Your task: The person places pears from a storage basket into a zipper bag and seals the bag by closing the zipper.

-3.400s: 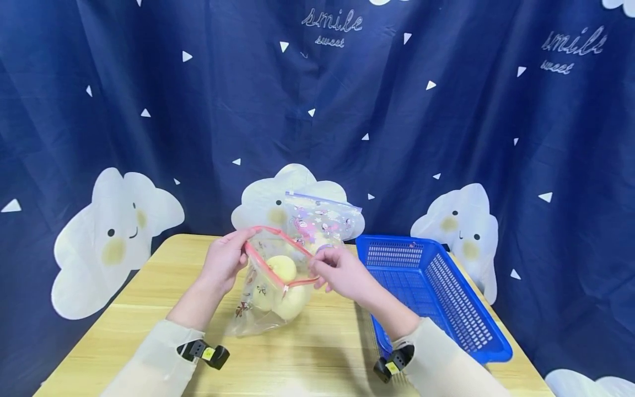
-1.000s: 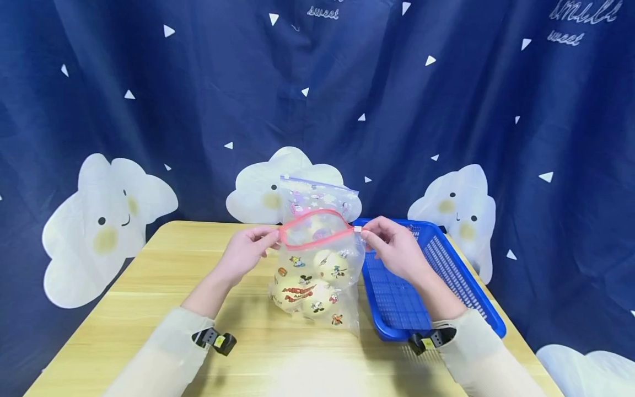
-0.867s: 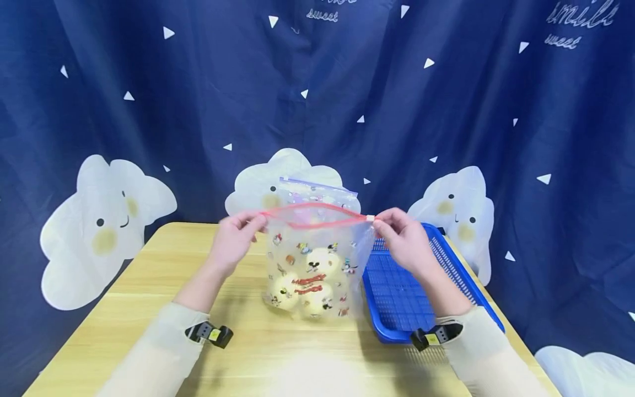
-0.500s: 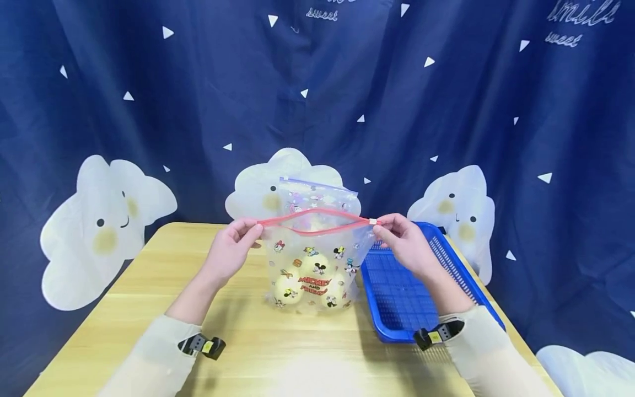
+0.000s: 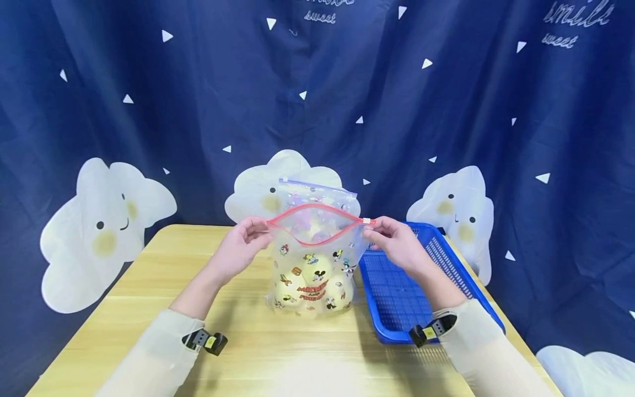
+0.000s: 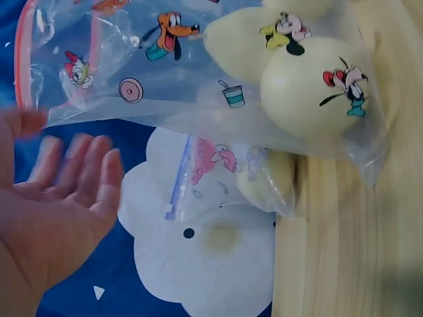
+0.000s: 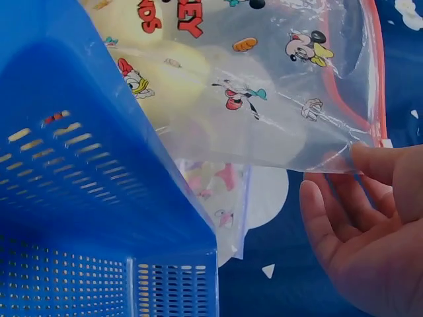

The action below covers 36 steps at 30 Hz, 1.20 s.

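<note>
A clear zip bag point(image 5: 313, 292) with cartoon prints and a red zip edge stands upright on the table, its mouth gaping. Several pale yellow pears point(image 6: 307, 92) lie in its lower part. My left hand point(image 5: 240, 249) pinches the left corner of the zip edge between thumb and fingers. At the opposite corner my right hand point(image 5: 401, 248) pinches the zip edge beside the white slider point(image 5: 366, 221). In the right wrist view, the thumb presses on the bag's corner and the other fingers curl behind it.
Behind it stands a second zip bag point(image 5: 317, 192) with a purple zip edge, pale fruit inside. To the right lies a blue plastic basket point(image 5: 397, 298) with perforated walls. A dark blue curtain point(image 5: 198, 110) hangs behind the wooden table point(image 5: 248, 353).
The bag has turned from tilted to upright with its printed front facing me. My right hand has moved to the slider end. Lately my hands have drawn slightly together, widening the mouth.
</note>
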Tool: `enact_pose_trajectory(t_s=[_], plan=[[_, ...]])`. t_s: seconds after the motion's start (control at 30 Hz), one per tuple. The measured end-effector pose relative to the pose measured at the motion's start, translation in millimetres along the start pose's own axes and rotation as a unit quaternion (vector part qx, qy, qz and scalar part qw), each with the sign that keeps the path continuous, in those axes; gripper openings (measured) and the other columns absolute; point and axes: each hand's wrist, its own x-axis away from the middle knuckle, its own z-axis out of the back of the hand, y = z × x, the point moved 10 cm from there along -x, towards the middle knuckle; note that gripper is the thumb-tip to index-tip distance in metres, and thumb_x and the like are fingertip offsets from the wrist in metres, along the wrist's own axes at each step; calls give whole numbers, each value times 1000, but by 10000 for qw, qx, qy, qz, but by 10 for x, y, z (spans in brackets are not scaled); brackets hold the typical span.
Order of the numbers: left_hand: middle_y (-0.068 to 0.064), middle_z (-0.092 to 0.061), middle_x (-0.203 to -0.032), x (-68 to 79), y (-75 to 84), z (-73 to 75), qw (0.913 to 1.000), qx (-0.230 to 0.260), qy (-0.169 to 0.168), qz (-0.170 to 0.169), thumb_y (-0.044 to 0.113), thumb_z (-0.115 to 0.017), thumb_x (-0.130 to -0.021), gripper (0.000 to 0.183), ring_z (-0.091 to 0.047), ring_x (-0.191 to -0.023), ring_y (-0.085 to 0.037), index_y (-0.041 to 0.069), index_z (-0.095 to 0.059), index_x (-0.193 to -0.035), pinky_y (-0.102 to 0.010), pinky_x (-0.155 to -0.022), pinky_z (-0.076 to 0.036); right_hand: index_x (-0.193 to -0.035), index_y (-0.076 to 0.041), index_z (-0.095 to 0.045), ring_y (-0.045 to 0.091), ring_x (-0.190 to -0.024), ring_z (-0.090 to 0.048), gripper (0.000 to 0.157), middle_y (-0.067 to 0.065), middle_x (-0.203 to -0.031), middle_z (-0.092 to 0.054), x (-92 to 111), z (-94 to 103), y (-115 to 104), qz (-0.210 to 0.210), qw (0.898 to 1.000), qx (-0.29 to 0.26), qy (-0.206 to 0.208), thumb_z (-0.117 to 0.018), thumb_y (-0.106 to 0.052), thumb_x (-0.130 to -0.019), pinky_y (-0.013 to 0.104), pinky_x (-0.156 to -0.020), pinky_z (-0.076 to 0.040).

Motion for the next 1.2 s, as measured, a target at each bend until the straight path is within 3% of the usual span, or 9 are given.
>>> enact_pose_trajectory(t_s=[0.1,0.2,0.3,0.4,0.6,0.83,0.97,1.1,1.2], plan=[[-20,-75,-130,1,-28,-35,9991,-404,-114,41,15,-71,-107,38,-70,-108,-7,-3,-65,-140,-21,-93,-57,-121,-4,-70,26,-110,-71,25,16,-128,-76,6,-19,-35,42,10000,-63,-7,-69,-27,-110,29,-90,-62],[-9,-82,-117,-9,-15,91,9968,-673,429,3,25,-74,-107,30,-71,-104,-8,3,-78,-126,-21,-92,-56,-118,-1,-71,19,-104,-72,25,12,-117,-79,5,70,-40,58,9989,-354,310,-71,-24,-109,27,-88,-62],[1,-84,-106,-3,36,254,9951,-404,900,-61,28,-75,-107,30,-72,-102,-7,2,-81,-119,-22,-95,-56,-117,1,-72,14,-99,-73,25,6,-107,-80,19,206,-29,76,9957,-689,622,-71,-23,-109,26,-90,-63],[7,-83,-104,-1,51,289,9978,-158,639,-29,26,-76,-106,32,-73,-102,-7,-1,-79,-123,-24,-97,-59,-121,0,-70,13,-100,-75,28,4,-107,-80,39,236,-4,96,9967,-687,423,-69,-25,-110,29,-94,-64],[11,-81,-103,37,-22,232,9996,-258,-115,91,24,-76,-106,31,-71,-102,-10,0,-78,-125,-27,-94,-60,-124,2,-67,13,-100,-80,29,15,-115,-82,69,168,41,211,9974,-688,0,-68,-25,-111,34,-94,-66],[10,-80,-91,66,10,344,9981,-581,207,-43,30,-71,-109,32,-69,-97,-12,-1,-81,-113,-26,-90,-59,-111,-4,-75,20,-98,-73,27,11,-105,-79,125,218,-36,397,9987,-16,332,-68,-30,-111,26,-89,-63],[3,-80,-95,64,26,371,9973,-704,193,-27,32,-71,-109,33,-67,-98,-15,1,-81,-114,-28,-89,-57,-110,-4,-75,22,-99,-73,25,12,-105,-79,140,177,-48,442,9987,-59,258,-67,-27,-111,29,-90,-64],[-5,-78,-123,17,241,313,9929,-1101,321,-331,36,-75,-106,36,-67,-113,-19,11,-76,-132,-36,-98,-56,-109,-5,-75,21,-96,-73,22,11,-105,-79,146,146,-35,477,9984,-206,232,-67,-25,-111,33,-90,-65],[-6,-75,-136,-31,613,102,9827,-1558,383,-921,34,-79,-102,40,-67,-127,-24,15,-75,-137,-46,-110,-55,-108,-5,-75,21,-95,-73,22,12,-105,-80,153,138,-44,550,9979,-260,241,-68,-25,-111,34,-88,-66]])
